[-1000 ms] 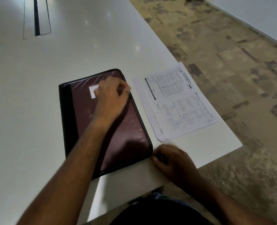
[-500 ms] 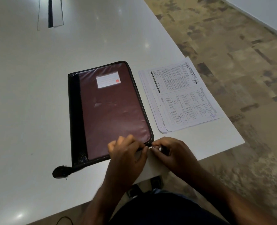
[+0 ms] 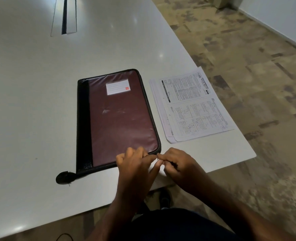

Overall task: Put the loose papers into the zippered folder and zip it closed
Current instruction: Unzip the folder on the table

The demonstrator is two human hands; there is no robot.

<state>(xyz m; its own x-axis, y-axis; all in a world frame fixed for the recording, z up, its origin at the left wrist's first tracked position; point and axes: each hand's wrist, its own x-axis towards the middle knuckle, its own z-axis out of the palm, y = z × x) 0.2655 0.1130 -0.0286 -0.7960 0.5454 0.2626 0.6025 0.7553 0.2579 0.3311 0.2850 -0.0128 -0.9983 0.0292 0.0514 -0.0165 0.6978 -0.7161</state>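
Maroon zippered folder (image 3: 119,119) lies flat on the white table (image 3: 30,101), loose papers (image 3: 192,106) just beside it. Right hand (image 3: 178,164) pinches the zipper pull (image 3: 158,158) at the folder's near corner; left hand (image 3: 136,164) grips the folder's edge there.

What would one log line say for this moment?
folder closed | papers outside | left hand, right hand at zipper corner

1 head-mounted view, angled forward and down, close over the table (image 3: 30,101) edge.
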